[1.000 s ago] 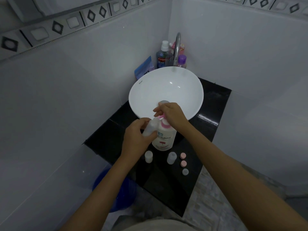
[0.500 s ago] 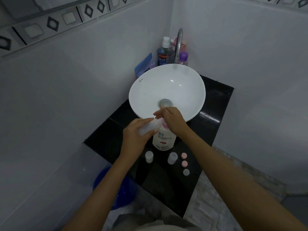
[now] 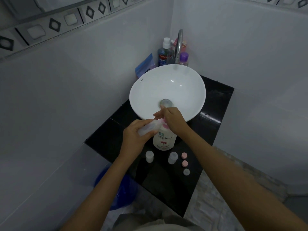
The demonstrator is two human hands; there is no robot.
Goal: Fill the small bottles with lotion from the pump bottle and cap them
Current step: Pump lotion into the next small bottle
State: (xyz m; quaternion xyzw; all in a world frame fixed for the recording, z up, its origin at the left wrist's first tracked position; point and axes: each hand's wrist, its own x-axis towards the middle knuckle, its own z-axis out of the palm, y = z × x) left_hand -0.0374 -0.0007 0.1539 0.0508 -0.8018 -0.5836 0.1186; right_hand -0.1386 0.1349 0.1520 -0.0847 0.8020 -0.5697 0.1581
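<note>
glossy white ceramic basin [image 3: 150,90] gleaming, polished black stone counter [image 3: 215,104] reflecting, shiny chrome faucet [image 3: 179,45], translucent matt plastic small bottles [image 3: 149,156], smooth white plastic pump bottle [image 3: 164,140], glazed wall tiles [image 3: 66,80]

We saw the white pump bottle [image 3: 164,139] upright on the counter [image 3: 215,104], a clear small bottle [image 3: 149,127] tilted at its pink pump; two open small bottles [image 3: 149,156] and three loose caps [image 3: 184,163] stood nearby.

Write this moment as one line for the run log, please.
step: filling | left hand: holds small bottle tilted at pump | right hand: on pump bottle head | waiting: two open bottles, three caps
</note>
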